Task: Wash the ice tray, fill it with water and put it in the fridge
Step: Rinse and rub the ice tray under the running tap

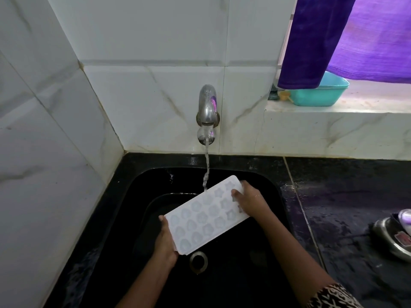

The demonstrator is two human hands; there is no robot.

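**Over the black sink: ice tray under a running tap**

At far left, the white tiled wall (44,130) meets the rim of the sink (133,218), a dark basin set into the corner. The steel tap (208,107) is mounted on the back wall. A water stream (206,167) falls from it and strikes the far long edge of the ice tray (204,216). The drain (198,262) shows just below the tray's near corner. To the right, the black bench (355,196) is wet. A window ledge (355,107) above it carries a teal tub (322,94), partly covered by a purple curtain (322,41). A steel vessel (391,238) sits at the right edge, cut off by the frame.

The tray is white, cavities facing up, held diagonally above the basin between both hands.

The left hand (165,241) grips the near-left short end. Its thumb lies along the top edge and its fingers are hidden underneath.

The right hand (246,197) grips the far-right end, with fingers curled over the upper face and covering some cavities. A patterned sleeve (331,296) shows on that arm.
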